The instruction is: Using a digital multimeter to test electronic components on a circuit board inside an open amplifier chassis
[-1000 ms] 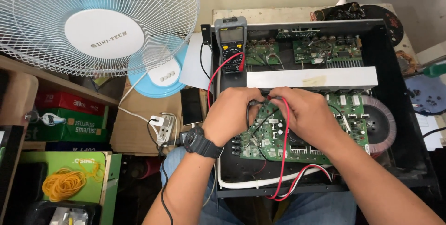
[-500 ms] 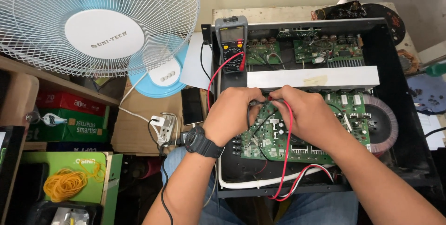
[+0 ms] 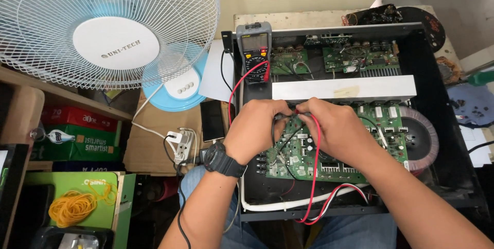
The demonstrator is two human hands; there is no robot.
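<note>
An open black metal chassis (image 3: 437, 74) holds a green circuit board (image 3: 298, 151), a round toroidal transformer (image 3: 419, 138) and a white metal bar (image 3: 342, 88). My left hand (image 3: 257, 128), with a black wristwatch, pinches the black test probe over the board. My right hand (image 3: 334, 130) grips the red test probe beside it, and the two hands nearly touch. Red and black leads (image 3: 315, 177) run from the hands down past the board and back up to a grey multimeter (image 3: 256, 51) leaning on the chassis's far left corner. The probe tips are hidden by my fingers.
A white and blue table fan (image 3: 110, 33) stands at the left. Below it lie a phone (image 3: 212, 120), a white power strip (image 3: 181, 143), cardboard, coloured boxes (image 3: 77, 128) and yellow rubber bands (image 3: 72, 208). More green boards (image 3: 360, 56) sit at the chassis's back.
Both hands stay on the probes over the board; the fingers have shifted only slightly. The leads and the meter have not moved.
</note>
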